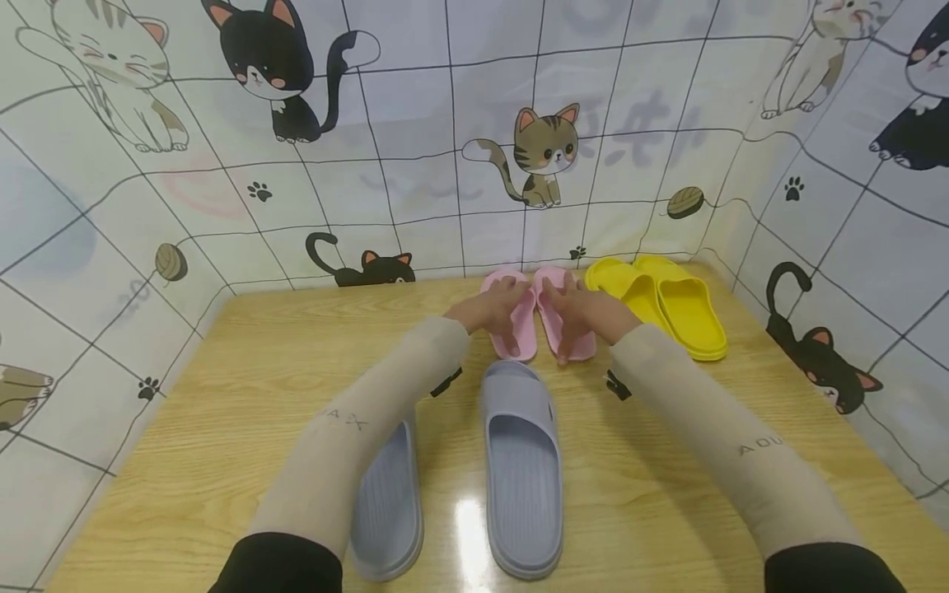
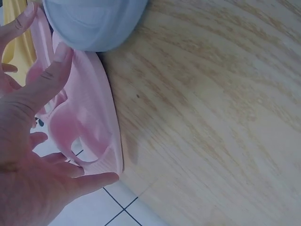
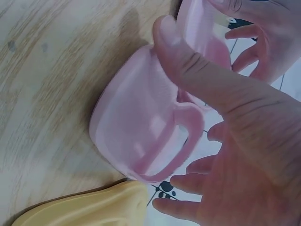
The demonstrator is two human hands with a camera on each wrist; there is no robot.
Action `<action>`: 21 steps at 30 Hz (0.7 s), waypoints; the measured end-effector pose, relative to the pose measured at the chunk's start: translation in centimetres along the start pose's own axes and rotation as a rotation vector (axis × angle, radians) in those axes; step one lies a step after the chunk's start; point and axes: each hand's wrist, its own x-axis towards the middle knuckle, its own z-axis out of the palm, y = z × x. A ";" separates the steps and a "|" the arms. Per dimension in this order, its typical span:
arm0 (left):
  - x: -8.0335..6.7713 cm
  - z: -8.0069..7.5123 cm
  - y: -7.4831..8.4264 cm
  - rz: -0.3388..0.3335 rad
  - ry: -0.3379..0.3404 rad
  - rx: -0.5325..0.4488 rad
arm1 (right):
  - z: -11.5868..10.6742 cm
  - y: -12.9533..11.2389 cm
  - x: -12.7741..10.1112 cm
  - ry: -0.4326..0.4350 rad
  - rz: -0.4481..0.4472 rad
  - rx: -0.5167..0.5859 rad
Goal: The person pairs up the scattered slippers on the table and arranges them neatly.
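Note:
A pair of pink slippers stands against the back wall; the left one and the right one lie side by side with toes toward the wall. Over the left slipper is my left hand, its fingers spread and thumb near the heel end. My right hand reaches over the right slipper the same way. In the left wrist view, a fingertip is right at the toe of the pink slipper. The right wrist view has the thumb overlapping the other pink slipper, with fingers extended beyond its strap.
Yellow slippers sit just right of the pink pair. Closer to me are two larger grey slippers, one in the middle and one partly behind my left sleeve. Cat-printed wall covering bounds the wooden surface.

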 end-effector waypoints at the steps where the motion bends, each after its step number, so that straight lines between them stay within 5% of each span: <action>1: 0.0 -0.1 0.0 0.008 0.005 0.001 | -0.1 0.0 -0.1 0.004 -0.005 0.005; 11: -2.8 -2.0 -2.6 -0.015 0.052 -0.195 | -0.6 -1.4 -2.4 0.085 -0.198 -0.022; 21: -11.3 -2.4 -7.8 0.091 0.092 -0.227 | -0.3 -3.4 -7.0 0.271 -0.457 0.045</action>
